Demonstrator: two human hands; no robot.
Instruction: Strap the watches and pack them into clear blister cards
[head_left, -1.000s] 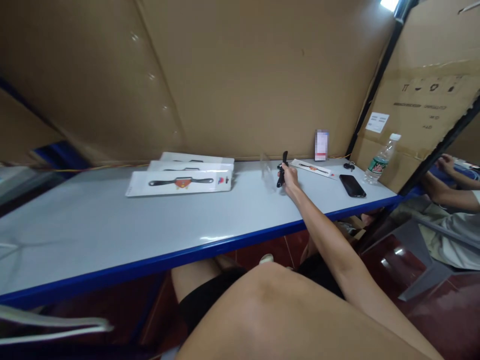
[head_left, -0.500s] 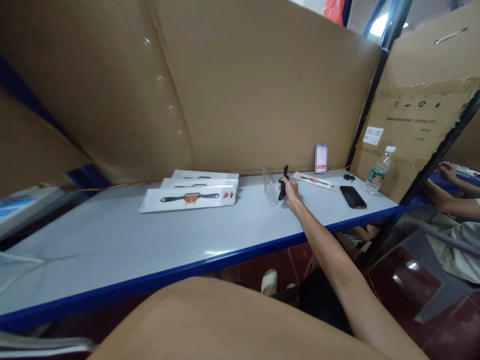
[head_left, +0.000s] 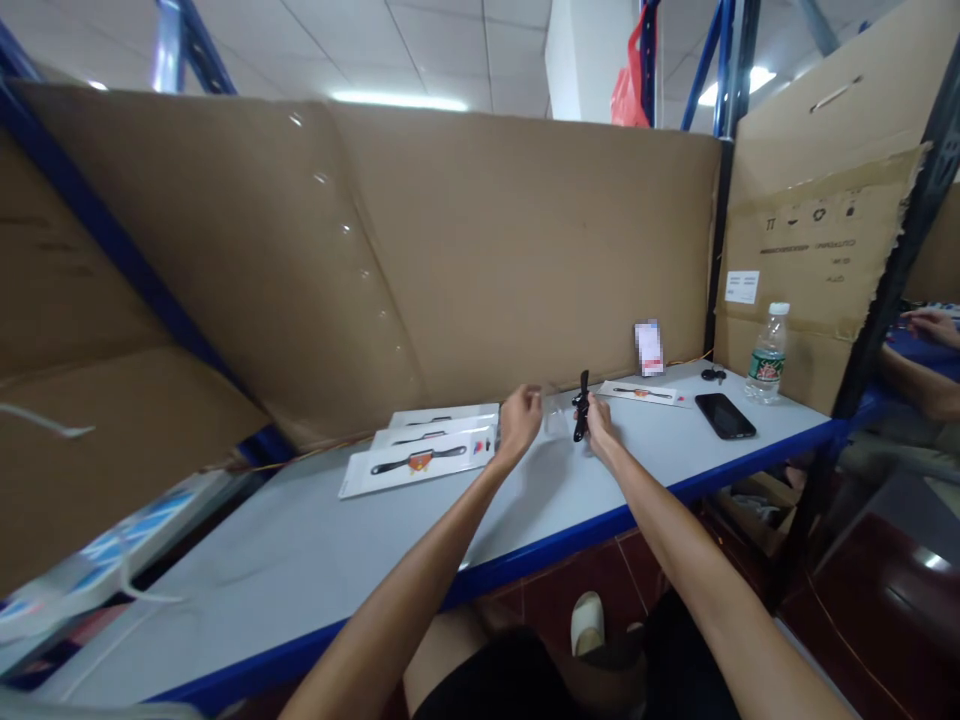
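My right hand is closed around a black watch strap and holds it upright above the grey table. My left hand reaches in beside it, its fingers curled at a clear plastic piece that stands just left of the strap. Whether the left hand grips that piece is hard to tell. To the left of my hands lies a small stack of white cards, each with a black strap mounted on it. One more card with a strap lies behind my right hand.
A black phone, a water bottle and a small dark object sit at the table's right end. Cardboard walls close off the back and right. Another person's arm shows at far right. A blue edge runs along the table front.
My left arm has come into view and reached up next to the strap. The camera has tilted up, showing the ceiling. My right hand still holds the strap in the same spot.
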